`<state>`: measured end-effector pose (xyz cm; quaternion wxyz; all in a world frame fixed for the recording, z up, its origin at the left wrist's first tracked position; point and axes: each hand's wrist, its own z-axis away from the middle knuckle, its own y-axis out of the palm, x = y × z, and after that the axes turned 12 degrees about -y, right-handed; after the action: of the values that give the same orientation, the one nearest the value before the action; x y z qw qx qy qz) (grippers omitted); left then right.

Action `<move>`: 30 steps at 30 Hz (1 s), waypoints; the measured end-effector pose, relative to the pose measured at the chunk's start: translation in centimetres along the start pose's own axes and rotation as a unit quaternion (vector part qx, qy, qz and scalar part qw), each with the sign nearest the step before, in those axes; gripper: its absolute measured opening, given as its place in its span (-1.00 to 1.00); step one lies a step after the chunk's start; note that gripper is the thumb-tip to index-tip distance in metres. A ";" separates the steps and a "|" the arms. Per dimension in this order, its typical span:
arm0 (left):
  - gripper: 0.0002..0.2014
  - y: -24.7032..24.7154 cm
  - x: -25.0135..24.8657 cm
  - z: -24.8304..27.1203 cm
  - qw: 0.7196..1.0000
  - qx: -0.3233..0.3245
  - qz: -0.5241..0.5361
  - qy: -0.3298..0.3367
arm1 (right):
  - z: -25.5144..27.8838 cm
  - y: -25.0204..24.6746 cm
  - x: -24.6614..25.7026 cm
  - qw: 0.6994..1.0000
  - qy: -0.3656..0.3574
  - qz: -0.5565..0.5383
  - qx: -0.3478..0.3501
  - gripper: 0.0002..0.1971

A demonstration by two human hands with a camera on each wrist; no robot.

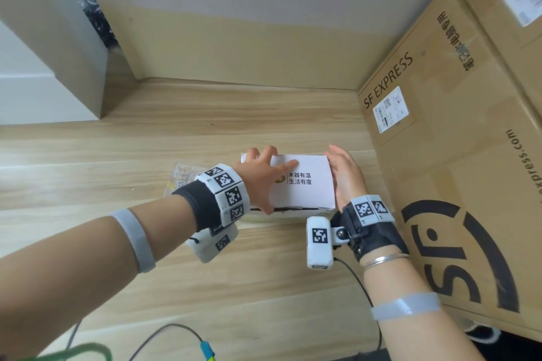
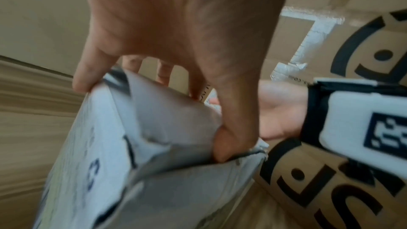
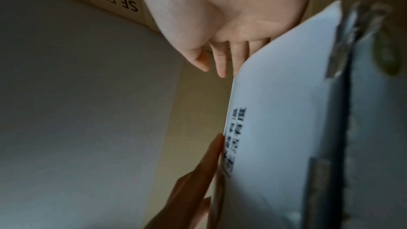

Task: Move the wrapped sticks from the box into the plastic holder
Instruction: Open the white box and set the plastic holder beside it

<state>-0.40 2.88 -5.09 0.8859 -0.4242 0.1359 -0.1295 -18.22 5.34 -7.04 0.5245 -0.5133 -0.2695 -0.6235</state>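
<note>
A white box [image 1: 305,184] printed with dark characters lies on the wooden table [image 1: 117,155], its lid down. My left hand [image 1: 264,176] spreads over the lid. Its thumb [image 2: 229,142] is tucked into the front seam, and its fingers hook over the far edge of the box [image 2: 165,114]. My right hand [image 1: 347,179] lies flat and straight against the right side of the box [image 3: 275,111]. A clear plastic holder [image 1: 187,177] lies just left of the box, partly hidden behind my left wrist. No wrapped sticks show.
Large SF Express cartons [image 1: 457,155] stand stacked close to the right of the box. A white cabinet [image 1: 44,82] stands at the back left against the wall. Cables [image 1: 176,331] run along the table's near edge.
</note>
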 end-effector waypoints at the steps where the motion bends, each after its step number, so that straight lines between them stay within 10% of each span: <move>1: -0.02 -0.4 0.2 0.0 1.000 0.007 0.014 0.004 | 0.2 -0.3 0.3 1.000 0.006 -0.005 -0.004 -0.73; 8: -0.34 -5.7 2.2 0.7 0.959 0.116 0.256 0.048 | 0.8 -2.3 -0.4 0.991 0.070 -0.103 -0.049 -0.57; 11: -0.59 -7.3 2.9 0.5 0.930 0.001 0.367 -0.009 | 1.2 -1.8 -0.2 0.996 0.068 -0.060 -0.015 -0.65; 16: -0.47 -6.1 4.1 -1.6 0.793 -0.187 0.564 -0.134 | 0.9 -0.3 -1.1 0.999 0.003 0.032 0.001 -0.62; 25: -0.47 -3.6 3.0 -2.3 0.775 -0.261 0.560 -0.132 | 0.7 1.1 -1.5 0.986 -0.007 0.160 0.052 -0.21; 30: -0.51 -2.1 3.3 -2.8 0.833 -0.217 0.489 -0.139 | 0.9 1.7 -1.2 0.981 -0.011 0.184 0.060 -0.01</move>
<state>1.43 -1.54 -5.58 0.7286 -0.4970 0.2253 0.4140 -16.46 6.02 -8.17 0.6569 -0.5283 -0.2130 -0.4939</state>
